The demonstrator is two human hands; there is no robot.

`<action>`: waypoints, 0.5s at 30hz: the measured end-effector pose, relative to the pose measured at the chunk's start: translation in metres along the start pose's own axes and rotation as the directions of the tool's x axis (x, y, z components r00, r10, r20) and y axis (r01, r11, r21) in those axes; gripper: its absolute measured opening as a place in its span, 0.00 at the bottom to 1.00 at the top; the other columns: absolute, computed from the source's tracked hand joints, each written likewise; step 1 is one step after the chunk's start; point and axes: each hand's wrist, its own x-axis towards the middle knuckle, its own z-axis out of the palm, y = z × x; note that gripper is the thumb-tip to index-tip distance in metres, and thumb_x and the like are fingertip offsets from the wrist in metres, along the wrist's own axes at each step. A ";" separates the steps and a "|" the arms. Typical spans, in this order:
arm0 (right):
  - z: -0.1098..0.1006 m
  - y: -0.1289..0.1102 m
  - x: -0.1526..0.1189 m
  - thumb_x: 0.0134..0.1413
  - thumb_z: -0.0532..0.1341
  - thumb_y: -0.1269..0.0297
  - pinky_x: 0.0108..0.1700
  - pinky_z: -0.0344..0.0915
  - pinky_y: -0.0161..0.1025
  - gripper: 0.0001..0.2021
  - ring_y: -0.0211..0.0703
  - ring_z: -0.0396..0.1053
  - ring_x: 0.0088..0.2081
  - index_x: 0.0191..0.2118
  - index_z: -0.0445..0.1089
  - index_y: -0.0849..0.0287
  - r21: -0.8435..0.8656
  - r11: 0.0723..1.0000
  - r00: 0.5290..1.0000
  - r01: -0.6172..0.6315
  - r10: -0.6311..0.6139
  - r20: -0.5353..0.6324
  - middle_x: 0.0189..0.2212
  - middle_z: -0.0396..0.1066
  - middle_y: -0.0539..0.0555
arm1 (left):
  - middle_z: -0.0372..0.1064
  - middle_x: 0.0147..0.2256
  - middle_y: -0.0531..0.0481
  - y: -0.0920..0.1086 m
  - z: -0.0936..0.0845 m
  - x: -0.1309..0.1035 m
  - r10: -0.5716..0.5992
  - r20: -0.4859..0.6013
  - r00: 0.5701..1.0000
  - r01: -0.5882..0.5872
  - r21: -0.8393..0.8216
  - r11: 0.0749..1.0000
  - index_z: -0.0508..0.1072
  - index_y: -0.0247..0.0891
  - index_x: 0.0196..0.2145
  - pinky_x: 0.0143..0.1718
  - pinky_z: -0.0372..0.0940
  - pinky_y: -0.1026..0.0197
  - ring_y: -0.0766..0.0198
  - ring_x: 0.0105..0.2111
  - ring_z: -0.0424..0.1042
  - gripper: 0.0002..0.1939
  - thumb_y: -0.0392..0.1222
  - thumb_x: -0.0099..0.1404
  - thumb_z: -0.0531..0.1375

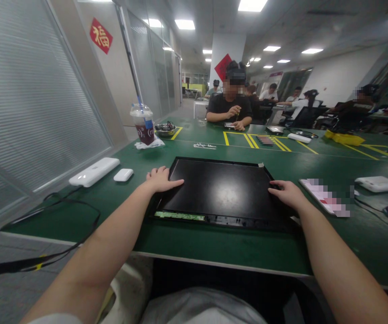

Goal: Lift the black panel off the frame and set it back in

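A flat black screen panel (221, 186) lies face up on the green table, with a green circuit strip (179, 216) along its near left edge. My left hand (162, 180) rests at the panel's left edge, thumb stretched over the surface and fingers spread on the far side. At the right edge is my right hand (285, 192), its thumb and forefinger around the black frame; the other fingers are hidden. A small light tab (260, 165) sits at the panel's far right corner.
On the green table (221, 245) are a white power bank (95, 172), a white case (124, 175), a drink cup (142, 125), a metal bowl (165, 129) and a phone (325, 197). Black cables lie at both sides. A person (229, 105) sits opposite.
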 end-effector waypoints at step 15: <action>0.004 0.004 0.001 0.51 0.65 0.54 0.53 0.67 0.48 0.24 0.56 0.72 0.51 0.52 0.76 0.61 -0.049 0.996 0.997 0.074 -0.074 -0.009 0.47 0.76 0.63 | 0.54 0.68 0.38 -0.004 -0.003 0.007 -0.031 -0.077 0.997 0.019 -0.145 0.989 0.71 0.43 0.60 0.62 0.50 0.36 0.34 0.66 0.53 0.37 0.64 0.59 0.57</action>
